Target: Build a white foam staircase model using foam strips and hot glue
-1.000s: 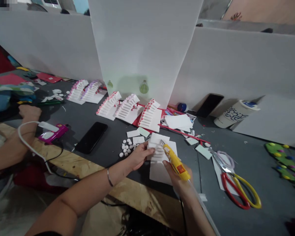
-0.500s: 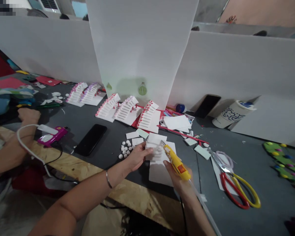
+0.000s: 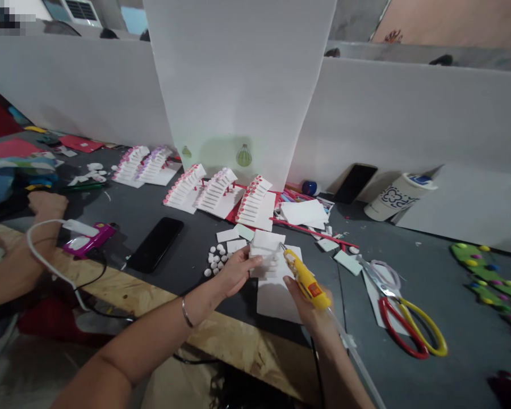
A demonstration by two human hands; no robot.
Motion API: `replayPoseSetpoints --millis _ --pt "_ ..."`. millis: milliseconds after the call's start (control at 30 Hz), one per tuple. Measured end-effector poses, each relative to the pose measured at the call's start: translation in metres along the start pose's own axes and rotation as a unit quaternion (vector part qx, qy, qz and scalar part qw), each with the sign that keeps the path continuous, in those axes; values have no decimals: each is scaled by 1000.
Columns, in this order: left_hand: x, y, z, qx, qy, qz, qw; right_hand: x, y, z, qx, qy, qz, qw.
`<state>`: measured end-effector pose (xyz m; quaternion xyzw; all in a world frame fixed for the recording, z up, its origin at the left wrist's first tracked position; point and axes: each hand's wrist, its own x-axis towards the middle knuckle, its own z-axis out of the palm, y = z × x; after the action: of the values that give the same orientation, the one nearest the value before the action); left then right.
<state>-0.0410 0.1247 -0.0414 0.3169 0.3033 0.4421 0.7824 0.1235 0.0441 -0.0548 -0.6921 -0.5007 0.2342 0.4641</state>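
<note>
My left hand [image 3: 235,274], with a bangle at the wrist, pinches a small white foam or card piece [image 3: 267,240] with strips across it. A yellow hot glue gun [image 3: 305,279] is gripped in my right hand [image 3: 313,312]; its metal tip is close to the upper right of the white piece. I cannot tell whether the tip touches it. A clear glue stick [image 3: 357,360] sticks out of the gun's back. Beneath the piece lies a white sheet [image 3: 279,298]. White round pieces [image 3: 215,262] are heaped left of my left hand, near small white rectangles [image 3: 227,235].
Stepped white models with red dots [image 3: 255,200] stand along the partition. Scissors [image 3: 402,318], a cup [image 3: 395,199] and a leaning phone [image 3: 356,183] are on the right. Another phone [image 3: 156,244], a pink glue gun [image 3: 89,240] and another person's arm [image 3: 45,227] are on the left.
The camera view has shifted slightly. Both hands keep nearly the same pose, with the white piece and the glue gun still held; the tip stays close to the piece.
</note>
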Motion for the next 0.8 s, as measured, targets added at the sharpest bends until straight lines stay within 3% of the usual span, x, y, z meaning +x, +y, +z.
replayPoseSetpoints --millis 100,300,467,700,800 --pt "-1 2 1 -1 2 3 1000 0 -1 -2 45 -33 42 998" --pt "1 5 -1 -18 12 7 1000 12 -1 -6 169 -40 94 980" --pt "1 6 -5 -36 15 -28 999 36 3 -18 406 -33 200 891" --pt "0 1 -6 -56 10 -62 996 65 27 -29 472 -56 313 822" --pt "0 0 -7 -67 27 -67 995 72 31 -30 459 -52 350 815"
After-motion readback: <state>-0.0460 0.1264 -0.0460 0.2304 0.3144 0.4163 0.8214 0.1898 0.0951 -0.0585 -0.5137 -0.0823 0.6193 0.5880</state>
